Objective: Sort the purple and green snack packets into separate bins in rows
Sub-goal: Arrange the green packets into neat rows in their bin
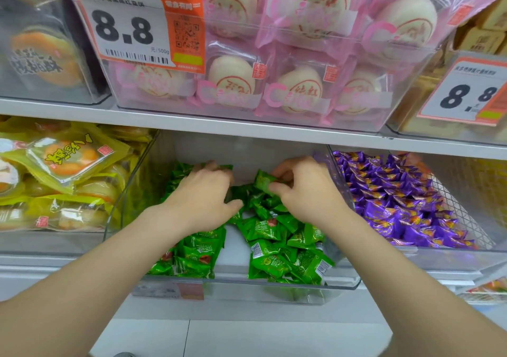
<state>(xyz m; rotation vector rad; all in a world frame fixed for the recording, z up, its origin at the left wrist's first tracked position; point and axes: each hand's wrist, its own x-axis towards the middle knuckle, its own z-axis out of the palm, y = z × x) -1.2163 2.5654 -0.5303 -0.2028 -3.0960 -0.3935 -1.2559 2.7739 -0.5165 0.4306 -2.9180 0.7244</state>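
Both my arms are reaching into the clear middle bin [247, 284] on the lower shelf, where the green packets [274, 236] are lying in a loose heap with a bare strip of bin floor showing between two clumps at the front. My right hand [304, 189] is pinching one green packet [262, 181] between thumb and curled fingers, holding it tilted just above the heap near the back of the bin. My left hand [204, 192] is lying palm down on the packets at the back left, thumb sticking out toward the middle; its fingertips are blurring into the wrappers, so I cannot tell whether it is gripping anything. The purple packets [397, 200] are sitting in the right bin [466, 211] just beside this one, piled against the shared wall. On the other side, yellow packs [63, 162] are filling the neighbouring bin. Above, across the shelf edge [247, 126], pink bun packs [274, 55] are stacking up behind a price tag [131, 30] reading 8.8.
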